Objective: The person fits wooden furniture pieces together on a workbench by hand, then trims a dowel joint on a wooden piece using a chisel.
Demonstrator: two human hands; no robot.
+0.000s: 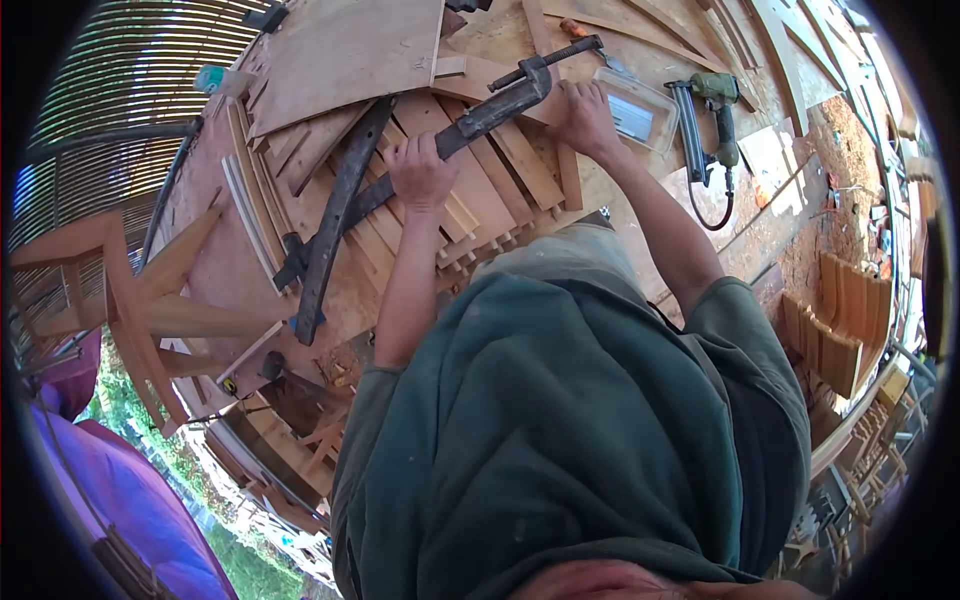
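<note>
A dark metal bar clamp [505, 105] lies diagonally across several wooden slats [487, 185] on the workbench. My left hand [421, 173] is closed round the clamp's bar near its middle. Close to the clamp's screw end, my right hand [586, 120] grips the edge of a wooden board [482, 75], its fingers over the top. A second dark metal bar [345, 215] crosses the clamp's lower end at the left. The underside of each hand's grip is hidden.
A nail gun [713, 88] with a hose stands right of a clear plastic box [650, 122]. A plywood sheet [345, 60] covers the back left. A wooden frame [120, 300] is at far left, curved wooden pieces [840, 315] at right.
</note>
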